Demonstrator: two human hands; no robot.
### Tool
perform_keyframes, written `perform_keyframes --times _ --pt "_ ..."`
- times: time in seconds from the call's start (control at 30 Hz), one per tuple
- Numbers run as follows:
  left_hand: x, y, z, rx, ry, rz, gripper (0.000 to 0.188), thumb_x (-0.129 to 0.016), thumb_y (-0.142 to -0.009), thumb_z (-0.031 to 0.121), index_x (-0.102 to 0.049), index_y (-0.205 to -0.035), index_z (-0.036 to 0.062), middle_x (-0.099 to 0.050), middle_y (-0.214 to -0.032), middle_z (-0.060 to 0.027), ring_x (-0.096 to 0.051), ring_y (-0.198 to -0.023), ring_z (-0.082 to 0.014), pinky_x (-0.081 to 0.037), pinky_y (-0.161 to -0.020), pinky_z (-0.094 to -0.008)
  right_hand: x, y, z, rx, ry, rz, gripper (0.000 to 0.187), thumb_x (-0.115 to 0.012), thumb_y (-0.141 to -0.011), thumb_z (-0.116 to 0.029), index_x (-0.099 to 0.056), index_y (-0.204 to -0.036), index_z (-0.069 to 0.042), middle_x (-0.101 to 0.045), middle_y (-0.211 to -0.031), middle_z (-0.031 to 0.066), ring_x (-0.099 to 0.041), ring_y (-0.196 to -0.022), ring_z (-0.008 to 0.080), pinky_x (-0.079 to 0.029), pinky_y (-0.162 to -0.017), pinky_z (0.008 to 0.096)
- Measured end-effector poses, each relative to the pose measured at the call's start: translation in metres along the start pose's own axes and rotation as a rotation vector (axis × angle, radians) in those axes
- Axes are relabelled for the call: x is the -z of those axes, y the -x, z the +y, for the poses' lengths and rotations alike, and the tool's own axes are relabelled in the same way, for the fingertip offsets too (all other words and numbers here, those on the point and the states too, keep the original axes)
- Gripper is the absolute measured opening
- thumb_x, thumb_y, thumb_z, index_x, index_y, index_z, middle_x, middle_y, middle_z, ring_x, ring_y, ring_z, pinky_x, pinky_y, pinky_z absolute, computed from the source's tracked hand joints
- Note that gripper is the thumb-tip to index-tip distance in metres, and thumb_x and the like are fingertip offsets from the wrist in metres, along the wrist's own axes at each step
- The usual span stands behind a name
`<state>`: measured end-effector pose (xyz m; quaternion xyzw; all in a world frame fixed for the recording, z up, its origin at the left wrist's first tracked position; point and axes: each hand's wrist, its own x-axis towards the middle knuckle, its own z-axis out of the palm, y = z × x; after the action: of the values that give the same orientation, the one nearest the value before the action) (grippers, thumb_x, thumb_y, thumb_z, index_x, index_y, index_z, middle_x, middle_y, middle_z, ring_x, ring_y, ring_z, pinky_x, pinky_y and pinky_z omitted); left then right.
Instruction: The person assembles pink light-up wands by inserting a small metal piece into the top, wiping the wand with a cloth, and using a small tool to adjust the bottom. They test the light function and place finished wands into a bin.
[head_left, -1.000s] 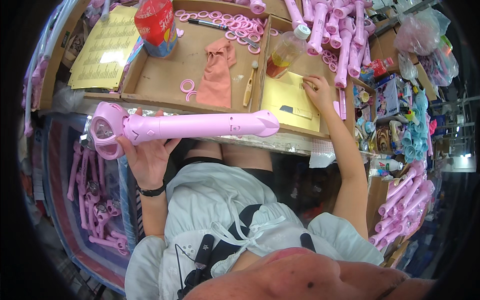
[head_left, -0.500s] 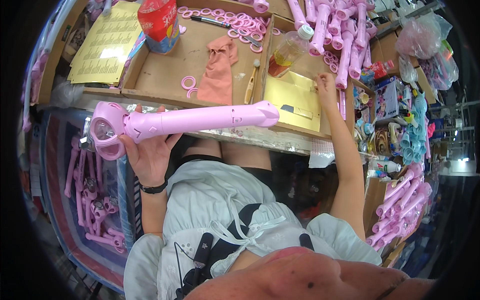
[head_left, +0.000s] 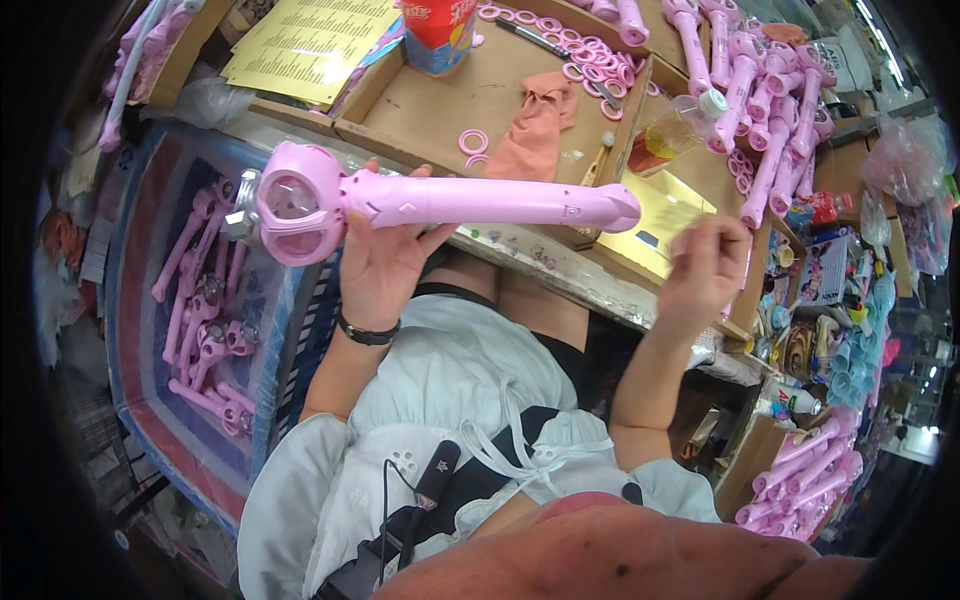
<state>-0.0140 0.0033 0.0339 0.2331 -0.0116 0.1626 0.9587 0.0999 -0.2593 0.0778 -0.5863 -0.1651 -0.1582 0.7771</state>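
One pink wand (head_left: pixel 480 202) lies across the scene in front of you, its long axis running left to right, with the broad openwork head on the left and the slim handle end on the right. Your left hand (head_left: pixel 383 268) has it near the neck, just right of the head: the thumb shows on the near side, fingertips show past the far side, and these fingers are closed around it. A silvery metal piece (head_left: pixel 240 207) sits at the leftmost end of the head.

Your right hand (head_left: pixel 708 262) is off to the right and a little nearer than the handle end, apart from it in the view. So from your right fingers the wand stretches away to the left, handle end first; that hand is the nearer one to the handle end, while your left is the nearer one to the head. Those right fingers are curled in but blurred, and you cannot tell whether they pinch anything.

Beside that right hand, a yellow sheet (head_left: pixel 650 238) lies in the right-hand cardboard tray on the desk (head_left: pixel 548 262). Farther off stands a bottle (head_left: pixel 668 138), and to the left lies a salmon cloth (head_left: pixel 535 130), with pink rings (head_left: pixel 603 68) beyond.
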Motion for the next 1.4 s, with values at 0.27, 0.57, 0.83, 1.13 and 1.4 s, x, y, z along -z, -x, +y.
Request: perform_keyframes --times 0.27,0.57,0.83,1.13,1.4 --pt "-0.016 0.008 -0.005 0.038 -0.029 0.093 0.056 -0.049 -0.092 0.045 -0.030 -0.137 0.0181 -0.036 -0.138 -0.0203 -0.037 -0.128 -0.0364 -0.030 -0.105 -0.0578 -0.078 0.040 0.008 -0.289 0.055 -0.132 0.010 -0.065 -0.084 -0.003 -0.056 -0.088 -0.001 -0.059 -0.076 -0.0012 -0.049 -0.060 0.0014 -0.038 -0.054 0.0153" --pt "-0.019 0.011 -0.005 0.036 -0.053 0.146 0.053 -0.048 -0.092 0.046 -0.034 -0.134 0.0170 -0.041 -0.134 -0.0206 -0.042 -0.125 -0.0352 -0.033 -0.103 -0.0571 -0.077 0.043 0.011 -0.272 0.173 -0.177 0.010 -0.066 -0.083 -0.003 -0.057 -0.086 0.000 -0.060 -0.077 0.0004 -0.051 -0.062 0.0020 -0.041 -0.056 0.0160" --pt "-0.019 0.009 -0.004 0.047 -0.036 0.141 0.051 -0.048 -0.092 0.045 -0.035 -0.133 0.0167 -0.041 -0.133 -0.0212 -0.042 -0.125 -0.0352 -0.034 -0.103 -0.0572 -0.077 0.044 0.014 -0.225 0.190 -0.175 0.010 -0.065 -0.083 -0.002 -0.057 -0.087 0.001 -0.061 -0.078 0.0023 -0.053 -0.065 0.0035 -0.044 -0.059 0.0173" --pt "-0.018 0.010 -0.004 0.050 -0.038 0.145 0.052 -0.047 -0.093 0.045 -0.034 -0.134 0.0167 -0.041 -0.133 -0.0212 -0.041 -0.126 -0.0357 -0.034 -0.103 -0.0572 -0.076 0.046 0.014 -0.215 0.239 -0.178 0.010 -0.066 -0.083 -0.002 -0.057 -0.086 0.001 -0.063 -0.078 0.0040 -0.055 -0.065 0.0045 -0.045 -0.060 0.0184" --pt "-0.019 0.011 -0.005 0.044 -0.058 0.138 0.053 -0.045 -0.093 0.046 -0.031 -0.136 0.0169 -0.041 -0.134 -0.0209 -0.040 -0.126 -0.0356 -0.033 -0.104 -0.0569 -0.077 0.047 0.017 -0.200 0.274 -0.182 0.012 -0.067 -0.082 -0.003 -0.057 -0.088 0.001 -0.062 -0.076 0.0025 -0.054 -0.062 0.0039 -0.044 -0.058 0.0182"
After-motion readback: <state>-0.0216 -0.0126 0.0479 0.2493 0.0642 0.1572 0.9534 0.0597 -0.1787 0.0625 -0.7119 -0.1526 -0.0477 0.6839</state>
